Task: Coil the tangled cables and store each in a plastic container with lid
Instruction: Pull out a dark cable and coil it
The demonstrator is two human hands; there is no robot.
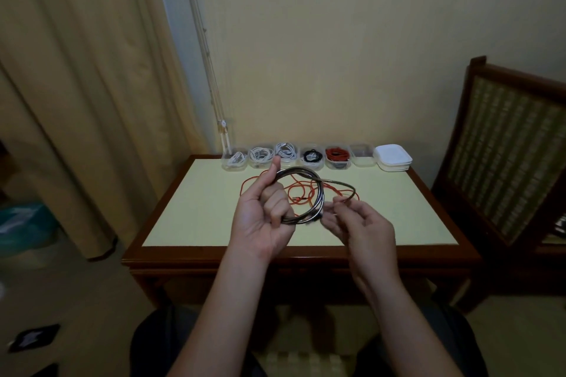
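**Head view: five cables boxed, dark one nearly coiled, orange one still loose**

Head camera shows the left hand [263, 214] raised over the table [190, 217], fingers curled round a dark cable [303, 175] wound into several loops, thumb pointing up. The right hand [364, 226] pinches the free tail of that cable just beside the coil. Only a short length looks unwound, so this coil seems close to finished.

Along the far edge stands a row of clear boxes. Five filled boxes [232, 165] hold coiled cables: three white, one black, one red. None appears to have its lid on. The lids [393, 156] sit in a white stack at the right end of the row. Between the red box and the stack is an empty box [363, 161].

An orange cable [298, 191] lies sprawled on the table under the hands, uncoiled. By my reading, what is left is boxing the dark cable, coiling the orange one and fitting every lid. Only one empty box is in sight for two cables.

A chair [508, 147] stands right of the table, clear of the work. The loose orange loops below the coil could snag its tail.
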